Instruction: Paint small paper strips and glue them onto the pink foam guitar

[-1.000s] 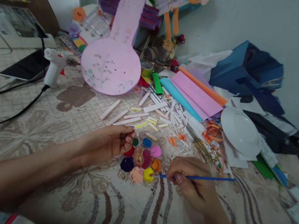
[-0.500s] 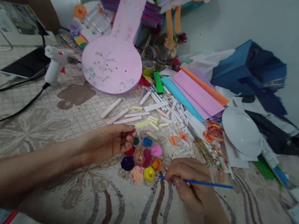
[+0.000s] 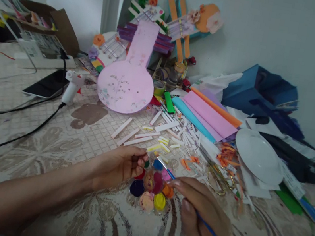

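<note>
Thumb and fingers pinched together, my left hand [image 3: 125, 166] is just left of the paint pots; what it grips, if anything, is too small to make out. A thin yellow-tipped paper strip [image 3: 155, 148] shows right beside its fingertips. My right hand [image 3: 205, 212] holds a blue paintbrush [image 3: 170, 173], its bristles pointing up and left, close to my left fingertips. Beneath the hands sits a cluster of small paint pots, among them yellow paint [image 3: 159, 201], peach paint [image 3: 147, 201], dark blue paint [image 3: 137, 188] and orange paint [image 3: 167, 191].
Many paper strips [image 3: 166, 126] lie beyond the pots. A pink guitar-shaped craft [image 3: 125, 87] stands behind them. On the left are a white glue gun [image 3: 73, 87] with a black cable and a phone [image 3: 46, 84]. At right lie coloured papers [image 3: 209, 116], scissors [image 3: 219, 180] and a white plate [image 3: 256, 152].
My right hand has lifted the brush from the yellow paint and tilted it up toward my left fingertips. The left hand keeps its pinch. The view has tipped upward and shifted left.
</note>
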Motion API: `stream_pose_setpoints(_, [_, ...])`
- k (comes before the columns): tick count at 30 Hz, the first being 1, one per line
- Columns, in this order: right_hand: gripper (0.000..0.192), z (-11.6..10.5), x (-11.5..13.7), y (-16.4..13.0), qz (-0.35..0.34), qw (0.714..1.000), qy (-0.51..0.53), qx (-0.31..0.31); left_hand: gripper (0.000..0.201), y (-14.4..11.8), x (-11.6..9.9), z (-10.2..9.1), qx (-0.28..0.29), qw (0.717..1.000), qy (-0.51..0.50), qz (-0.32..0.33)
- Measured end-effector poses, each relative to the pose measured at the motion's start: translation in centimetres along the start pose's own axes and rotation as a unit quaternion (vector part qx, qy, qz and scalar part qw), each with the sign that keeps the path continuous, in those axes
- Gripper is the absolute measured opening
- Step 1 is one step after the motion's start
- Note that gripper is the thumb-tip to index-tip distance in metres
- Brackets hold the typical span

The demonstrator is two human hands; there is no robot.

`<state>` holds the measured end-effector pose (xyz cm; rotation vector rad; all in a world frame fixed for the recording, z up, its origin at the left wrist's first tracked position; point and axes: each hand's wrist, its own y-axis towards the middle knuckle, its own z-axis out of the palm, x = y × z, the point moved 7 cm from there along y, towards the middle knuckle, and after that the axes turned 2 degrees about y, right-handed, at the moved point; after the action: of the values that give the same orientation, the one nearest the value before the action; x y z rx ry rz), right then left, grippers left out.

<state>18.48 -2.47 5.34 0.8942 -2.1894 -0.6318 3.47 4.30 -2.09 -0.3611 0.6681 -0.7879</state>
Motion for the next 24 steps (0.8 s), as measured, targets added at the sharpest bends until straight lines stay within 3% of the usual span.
stream_pose_setpoints(11, [0.040,1.1,0.2,0.5,-0.025,1.000,-0.004,0.018,0.019,-0.2,0.0,0.0,-0.004,1.000,-0.002,-0.001])
stream_pose_setpoints(24, [0.038,0.9,0.5,1.1,-0.046,0.999,-0.029,0.001,0.018,-0.2,0.0,0.1,0.001,1.000,-0.009,-0.006])
